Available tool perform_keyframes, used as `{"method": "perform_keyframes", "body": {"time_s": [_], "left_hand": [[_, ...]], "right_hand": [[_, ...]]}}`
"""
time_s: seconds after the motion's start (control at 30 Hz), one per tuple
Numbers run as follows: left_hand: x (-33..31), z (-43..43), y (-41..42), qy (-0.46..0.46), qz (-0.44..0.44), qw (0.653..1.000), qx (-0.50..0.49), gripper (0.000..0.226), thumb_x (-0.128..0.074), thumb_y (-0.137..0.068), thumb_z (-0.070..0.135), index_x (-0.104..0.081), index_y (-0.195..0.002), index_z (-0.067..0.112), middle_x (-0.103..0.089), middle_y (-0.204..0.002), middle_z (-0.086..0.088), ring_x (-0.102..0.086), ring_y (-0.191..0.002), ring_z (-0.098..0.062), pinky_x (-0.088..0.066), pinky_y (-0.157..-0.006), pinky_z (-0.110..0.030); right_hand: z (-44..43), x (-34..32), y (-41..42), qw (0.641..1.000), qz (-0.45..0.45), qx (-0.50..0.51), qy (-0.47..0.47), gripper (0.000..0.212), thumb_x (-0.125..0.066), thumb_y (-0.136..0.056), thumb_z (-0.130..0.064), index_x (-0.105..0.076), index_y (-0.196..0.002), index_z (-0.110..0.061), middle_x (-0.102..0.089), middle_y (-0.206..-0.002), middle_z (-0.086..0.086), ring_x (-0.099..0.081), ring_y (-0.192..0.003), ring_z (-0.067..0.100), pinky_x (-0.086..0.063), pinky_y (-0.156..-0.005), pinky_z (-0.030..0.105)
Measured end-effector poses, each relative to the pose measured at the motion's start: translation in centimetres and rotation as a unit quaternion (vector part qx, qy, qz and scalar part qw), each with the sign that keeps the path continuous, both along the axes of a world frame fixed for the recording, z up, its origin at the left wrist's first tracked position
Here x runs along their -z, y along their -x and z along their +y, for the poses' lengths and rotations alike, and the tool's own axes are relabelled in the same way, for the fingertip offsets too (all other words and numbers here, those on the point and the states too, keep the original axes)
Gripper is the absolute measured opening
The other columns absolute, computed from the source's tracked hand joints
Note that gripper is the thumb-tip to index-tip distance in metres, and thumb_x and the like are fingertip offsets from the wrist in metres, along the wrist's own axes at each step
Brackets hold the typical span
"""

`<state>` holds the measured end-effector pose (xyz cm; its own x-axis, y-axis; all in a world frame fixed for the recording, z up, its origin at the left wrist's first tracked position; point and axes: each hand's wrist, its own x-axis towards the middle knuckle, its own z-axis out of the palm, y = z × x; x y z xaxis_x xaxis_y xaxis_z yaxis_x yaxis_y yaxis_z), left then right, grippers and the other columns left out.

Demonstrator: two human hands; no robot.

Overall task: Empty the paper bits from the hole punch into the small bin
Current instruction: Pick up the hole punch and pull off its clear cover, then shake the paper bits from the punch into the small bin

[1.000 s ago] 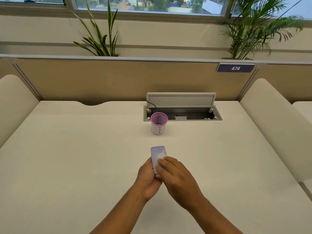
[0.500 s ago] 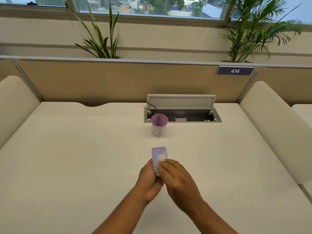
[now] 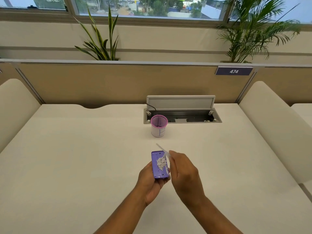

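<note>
Cream desk surface [image 3: 76, 157] fills most of the view, bounded at the far side by a tan partition [image 3: 101, 83] carrying a dark number plate reading 474 [image 3: 234, 71]. Behind the partition stand two potted plants, a spiky one [image 3: 101, 43] to the left and a feathery palm [image 3: 256, 29] to the right, under a row of windows. At the far centre of the desk an open cable hatch [image 3: 182, 115] sits with its lid tilted up.

Just near and left of that hatch stands the small bin [image 3: 159, 126], an upright cup with a pink mesh rim and a white paper wrap, resting on the desk.

Nearer, in the middle of the view, the left hand [image 3: 150, 181] cradles the purple hole punch [image 3: 159, 164] from below, fingers curled around its sides, its open underside facing up. White paper bits [image 3: 161, 163] lie heaped inside it, toward the right side. The punch is held above the desk, well apart from the bin and nearer than it.

The right hand [image 3: 184, 173] sits just right of the punch, its fingers pinching a thin translucent cover [image 3: 163, 149] that angles up and away toward the far left, above the punch's right edge.
</note>
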<state>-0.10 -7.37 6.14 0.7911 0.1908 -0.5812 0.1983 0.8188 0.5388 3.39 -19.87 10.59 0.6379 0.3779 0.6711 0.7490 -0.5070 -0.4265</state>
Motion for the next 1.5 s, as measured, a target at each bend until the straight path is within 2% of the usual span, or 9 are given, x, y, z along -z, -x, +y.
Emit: {"method": "perform_keyframes", "body": {"time_s": [0.17, 0.37, 0.5, 0.63, 0.7, 0.83, 1.0, 1.17, 1.5], "left_hand": [[-0.2, 0.5, 0.1, 0.014, 0.008, 1.000, 0.004, 0.031, -0.052, -0.105, 0.018, -0.078, -0.108, 0.003, -0.076, -0.086, -0.019, -0.074, -0.069, -0.030, -0.063, -0.065, -0.040], [-0.2, 0.8, 0.1, 0.003, 0.015, 1.000, 0.011, 0.033, -0.050, -0.103, 0.013, -0.082, -0.096, 0.005, -0.074, -0.082, -0.016, -0.070, -0.070, -0.029, -0.059, -0.063, -0.037], [-0.2, 1.1, 0.2, -0.006, 0.018, 1.000, 0.012, 0.026, -0.046, -0.102, 0.005, -0.071, -0.098, 0.003, -0.065, -0.080, -0.016, -0.061, -0.069, -0.029, -0.054, -0.060, -0.035], [-0.4, 1.3, 0.2, -0.006, 0.024, 1.000, 0.016, 0.024, -0.046, -0.104, 0.007, -0.069, -0.104, 0.003, -0.066, -0.079, -0.015, -0.060, -0.070, -0.029, -0.053, -0.060, -0.034], [-0.4, 1.4, 0.2, -0.008, 0.028, 1.000, 0.009, 0.023, -0.046, -0.104, 0.006, -0.069, -0.100, 0.003, -0.065, -0.078, -0.015, -0.058, -0.070, -0.029, -0.052, -0.063, -0.036], [-0.3, 1.5, 0.2, -0.015, 0.034, 0.999, -0.004, 0.031, -0.048, -0.102, 0.001, -0.069, -0.080, 0.008, -0.060, -0.069, -0.010, -0.051, -0.064, -0.024, -0.051, -0.060, -0.033], [0.2, 2.0, 0.3, -0.030, 0.043, 0.999, 0.006, 0.047, -0.049, -0.101, 0.000, -0.075, -0.064, 0.012, -0.063, -0.064, -0.007, -0.059, -0.054, -0.020, -0.054, -0.055, -0.032], [0.2, 2.4, 0.2, -0.090, 0.072, 0.993, 0.035, 0.030, -0.052, -0.102, 0.004, -0.076, -0.085, 0.009, -0.075, -0.068, -0.006, -0.069, -0.054, -0.018, -0.057, -0.063, -0.034], [0.1, 3.9, -0.3, -0.105, 0.095, 0.989, 0.029, 0.023, -0.054, -0.102, 0.002, -0.077, -0.100, 0.004, -0.083, -0.081, -0.012, -0.078, -0.063, -0.023, -0.063, -0.053, -0.033]], "right_hand": [[-0.3, 0.0, -1.9, 0.977, 0.140, 0.112, -0.118, 0.015, -0.066, -0.096, -0.003, -0.072, -0.110, -0.006, -0.072, -0.099, 0.006, -0.069, -0.086, 0.019, -0.063, -0.067, 0.035], [-1.8, 1.3, -4.7, 0.876, 0.354, 0.212, -0.249, 0.023, -0.066, -0.094, -0.012, -0.063, -0.087, -0.034, -0.069, -0.091, -0.018, -0.072, -0.083, 0.008, -0.056, -0.059, 0.023], [-3.2, 3.6, -5.8, 0.808, 0.431, 0.277, -0.291, 0.019, -0.067, -0.086, -0.005, -0.066, -0.082, -0.024, -0.070, -0.086, -0.006, -0.070, -0.086, 0.021, -0.061, -0.072, 0.040], [-4.3, 6.5, -5.6, 0.746, 0.494, 0.323, -0.309, 0.015, -0.067, -0.083, 0.002, -0.065, -0.080, -0.012, -0.073, -0.080, 0.004, -0.074, -0.073, 0.023, -0.058, -0.055, 0.029], [-4.7, 7.8, -5.4, 0.733, 0.513, 0.332, -0.299, 0.015, -0.065, -0.084, 0.004, -0.065, -0.079, -0.010, -0.075, -0.072, 0.006, -0.076, -0.063, 0.024, -0.064, -0.056, 0.036], [-5.6, 9.5, -4.6, 0.753, 0.517, 0.349, -0.208, 0.015, -0.063, -0.081, 0.001, -0.065, -0.073, -0.011, -0.073, -0.068, 0.007, -0.073, -0.063, 0.033, -0.065, -0.062, 0.051], [-6.4, 10.3, -4.3, 0.778, 0.502, 0.356, -0.122, 0.015, -0.066, -0.079, -0.007, -0.062, -0.067, -0.013, -0.069, -0.064, 0.007, -0.070, -0.063, 0.036, -0.062, -0.065, 0.049], [-6.4, 10.0, -4.3, 0.779, 0.504, 0.355, -0.113, 0.014, -0.067, -0.080, -0.007, -0.062, -0.068, -0.012, -0.069, -0.066, 0.007, -0.069, -0.065, 0.035, -0.062, -0.067, 0.046], [-4.8, 9.2, -4.0, 0.823, 0.444, 0.321, -0.148, 0.023, -0.059, -0.097, -0.017, -0.062, -0.075, -0.015, -0.067, -0.080, 0.002, -0.062, -0.080, 0.027, -0.048, -0.071, 0.037]]}}
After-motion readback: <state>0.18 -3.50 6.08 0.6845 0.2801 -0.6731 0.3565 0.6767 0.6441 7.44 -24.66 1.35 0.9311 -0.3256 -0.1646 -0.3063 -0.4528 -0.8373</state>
